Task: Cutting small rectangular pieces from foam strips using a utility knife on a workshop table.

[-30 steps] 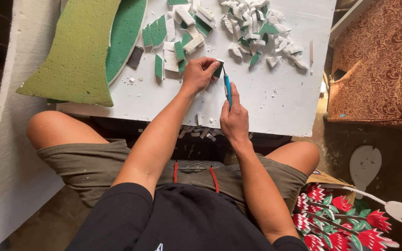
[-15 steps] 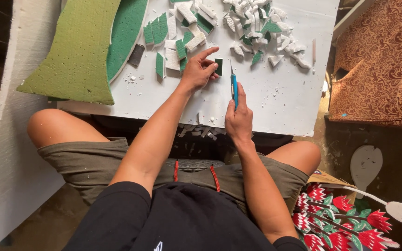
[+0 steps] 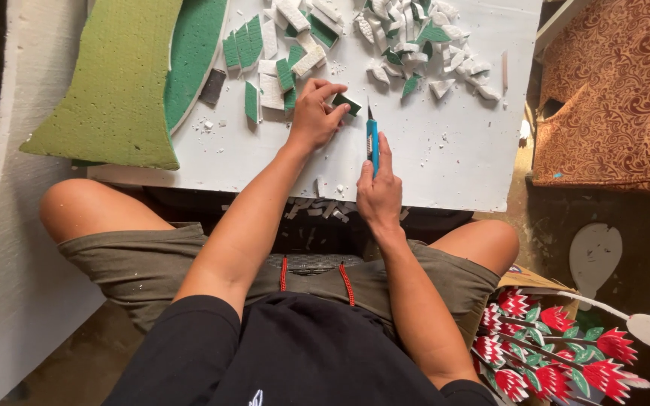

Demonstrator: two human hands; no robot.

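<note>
My left hand rests on the white board and pinches a small green foam piece between thumb and fingers. Just right of it, my right hand grips a blue utility knife, blade tip pointing away from me, close to the foam piece. Cut green and white foam pieces lie beyond my left hand.
A large green foam sheet lies at the left of the board. A heap of white and green scraps sits at the far right. Red and green paper flowers lie by my right knee. Patterned brown fabric is on the right.
My left hand has drawn back slightly from the pile with the small green piece. My right hand with the knife has shifted a little toward me.
</note>
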